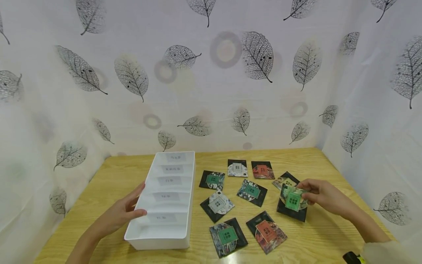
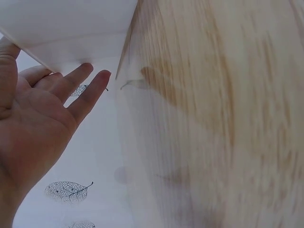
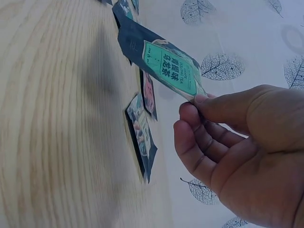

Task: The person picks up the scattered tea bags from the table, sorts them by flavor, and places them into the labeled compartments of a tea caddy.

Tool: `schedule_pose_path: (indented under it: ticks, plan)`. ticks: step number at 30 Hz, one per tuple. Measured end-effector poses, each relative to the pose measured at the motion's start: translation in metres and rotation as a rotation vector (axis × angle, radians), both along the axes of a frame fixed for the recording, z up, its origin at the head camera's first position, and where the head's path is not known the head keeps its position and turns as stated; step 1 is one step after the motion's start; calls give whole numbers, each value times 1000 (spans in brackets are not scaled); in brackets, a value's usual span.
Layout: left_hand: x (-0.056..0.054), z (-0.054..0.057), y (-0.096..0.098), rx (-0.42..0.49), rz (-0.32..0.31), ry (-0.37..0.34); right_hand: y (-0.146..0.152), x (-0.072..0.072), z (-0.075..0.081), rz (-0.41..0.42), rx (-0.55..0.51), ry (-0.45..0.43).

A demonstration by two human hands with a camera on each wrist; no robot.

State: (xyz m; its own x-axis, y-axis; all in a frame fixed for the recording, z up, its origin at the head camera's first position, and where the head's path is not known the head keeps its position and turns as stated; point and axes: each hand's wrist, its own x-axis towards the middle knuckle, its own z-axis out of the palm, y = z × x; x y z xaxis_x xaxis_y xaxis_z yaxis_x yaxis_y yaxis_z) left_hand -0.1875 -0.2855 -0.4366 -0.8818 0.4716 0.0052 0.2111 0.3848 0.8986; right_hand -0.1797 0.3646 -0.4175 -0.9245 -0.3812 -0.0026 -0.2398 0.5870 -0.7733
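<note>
My right hand (image 1: 319,194) pinches the edge of a black tea sachet (image 1: 292,202) with a green label, between thumb and fingers. In the right wrist view that sachet (image 3: 166,66) is tilted above the table, its label reading oolong tea. Another sachet with a yellowish label (image 1: 286,181) lies just behind it, partly covered. My left hand (image 1: 120,212) touches the left side of a long white divided box (image 1: 189,205), with fingers loosely extended. The left wrist view shows those fingers (image 2: 88,97) against the box wall (image 2: 71,28).
Several sachets lie spread between box and right hand, among them a red-labelled one (image 1: 267,231), a green-labelled one (image 1: 228,236) and a white-labelled one (image 1: 217,205). Paper labels (image 1: 169,181) mark the box's compartments. A leaf-patterned curtain (image 1: 211,91) surrounds the wooden table (image 1: 99,190).
</note>
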Motion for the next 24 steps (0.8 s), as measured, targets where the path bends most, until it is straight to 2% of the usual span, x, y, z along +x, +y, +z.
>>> schedule_pose_path:
  ticks: [8,15,24]
  plan:
    - [2,0,1,13,9,-9,-20,-13,6,-18,-20,17]
    - [4,0,1,28,-22,25,-42,-24,12,6,-66,8]
    - [1,-2,-1,9,2,7,-69,-40,13,-5,-66,14]
